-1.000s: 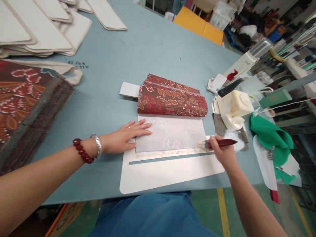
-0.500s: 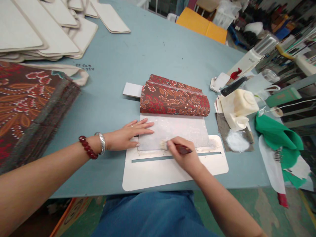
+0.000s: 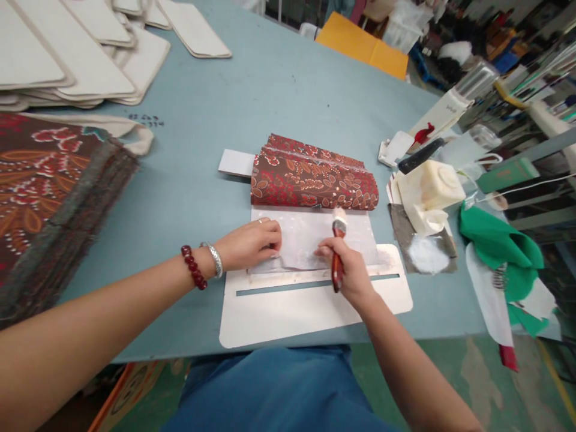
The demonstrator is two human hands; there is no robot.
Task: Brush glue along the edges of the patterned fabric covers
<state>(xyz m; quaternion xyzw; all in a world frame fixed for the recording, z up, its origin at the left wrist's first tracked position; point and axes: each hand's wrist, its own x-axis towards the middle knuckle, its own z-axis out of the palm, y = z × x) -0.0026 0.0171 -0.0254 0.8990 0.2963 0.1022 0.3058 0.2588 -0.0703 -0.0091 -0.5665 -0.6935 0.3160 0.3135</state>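
Note:
A whitish sheet [image 3: 302,234], the pale underside of a rolled-back piece of brown floral fabric [image 3: 315,180], lies over a cream board with a long slot [image 3: 292,315]. My left hand [image 3: 254,243] is closed, its fingers curled down on the sheet's left side, pinching it; the fingertips are partly hidden. A small crease shows in the sheet beside them. In my right hand [image 3: 348,267] is a paintbrush [image 3: 338,252] with a red-brown handle, bristles pointing away from me. The thumb and forefinger of that hand reach toward the sheet's near edge.
Cream panels [image 3: 90,48] are stacked at the far left, with a pile of floral fabric [image 3: 40,198] in front. On the right stand a cut plastic jug [image 3: 432,186], white paste [image 3: 427,253] on a grey cloth, and green fabric [image 3: 499,240]. A yellow sheet [image 3: 362,45] lies at the far edge.
My left hand has gone from lying flat with spread fingers to curled on the sheet. My right hand has lifted the brush off the sheet and turned its bristles away from me.

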